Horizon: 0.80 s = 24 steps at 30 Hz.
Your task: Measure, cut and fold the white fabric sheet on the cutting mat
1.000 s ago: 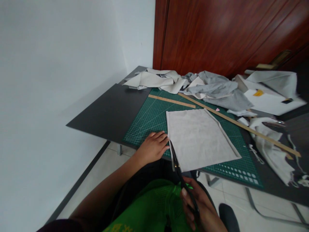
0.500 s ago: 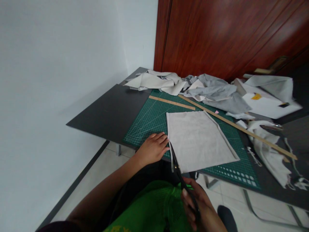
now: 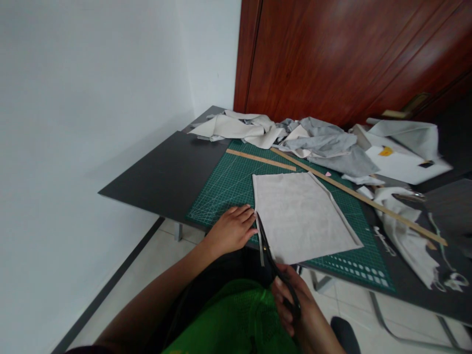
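Dark table (image 3: pixel 155 172) bears green cutting mat (image 3: pixel 217 191), pale cloth (image 3: pixel 302 214) flat on it at near edge, left hand (image 3: pixel 232 228) at cloth's left edge, pinch unclear, right hand (image 3: pixel 307 309) gripping black scissors (image 3: pixel 268 256), blades beside narrow strip (image 3: pixel 262 258).

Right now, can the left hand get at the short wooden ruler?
Likely yes: the ruler lies beyond the left hand, with only bare green mat between. The hand would have to leave the pale cloth's edge, though.
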Motion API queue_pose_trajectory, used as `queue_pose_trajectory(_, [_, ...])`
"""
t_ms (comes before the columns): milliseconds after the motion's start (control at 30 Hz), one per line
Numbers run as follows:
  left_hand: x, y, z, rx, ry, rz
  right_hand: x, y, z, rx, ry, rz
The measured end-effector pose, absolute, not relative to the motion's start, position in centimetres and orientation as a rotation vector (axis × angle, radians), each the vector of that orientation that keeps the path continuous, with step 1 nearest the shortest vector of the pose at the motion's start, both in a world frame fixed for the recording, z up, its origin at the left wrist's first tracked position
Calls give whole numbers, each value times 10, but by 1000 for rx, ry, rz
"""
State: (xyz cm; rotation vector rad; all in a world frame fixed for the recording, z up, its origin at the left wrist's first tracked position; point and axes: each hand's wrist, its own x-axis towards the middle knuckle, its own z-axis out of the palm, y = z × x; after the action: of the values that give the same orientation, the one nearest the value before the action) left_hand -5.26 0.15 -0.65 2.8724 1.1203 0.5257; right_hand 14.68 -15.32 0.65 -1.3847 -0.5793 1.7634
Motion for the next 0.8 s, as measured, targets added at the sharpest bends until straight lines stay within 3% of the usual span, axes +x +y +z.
queue_pose_trajectory(800, [-53, 1, -9, 2840, 1116, 541, 147, -148, 9, -1379, -636, 1771])
